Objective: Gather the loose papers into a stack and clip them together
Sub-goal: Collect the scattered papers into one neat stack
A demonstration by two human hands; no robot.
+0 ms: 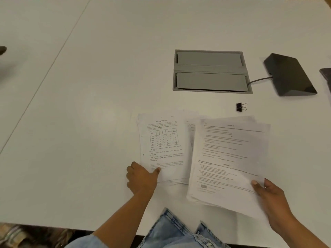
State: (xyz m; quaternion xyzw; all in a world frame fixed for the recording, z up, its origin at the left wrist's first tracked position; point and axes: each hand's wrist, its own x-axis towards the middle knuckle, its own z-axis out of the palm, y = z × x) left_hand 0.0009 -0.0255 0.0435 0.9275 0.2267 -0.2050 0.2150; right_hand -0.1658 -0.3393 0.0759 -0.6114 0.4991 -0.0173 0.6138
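At lower right, the right hand (268, 192) pinches a fanned sheaf (231, 158); the left hand (141, 178) pinches sheets (163, 145) (corner only), so pages may slide apart before the clip (240, 107) goes on.

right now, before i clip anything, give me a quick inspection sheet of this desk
surface: white table, with a seam running down its left part
job's things: left sheets lie flat and fanned; right bundle overlaps them, uneven; binder clip lies alone behind the papers
clutter: dark wedge device; a dark thing cut off at the right edge
hands: left hand pinches the left sheets' near corner, thumb on top; right hand grips the right bundle's near corner
cables: one cable runs from the device to the grey hatch
surroundings: blurred dark shape at the left edge; denim at the near edge
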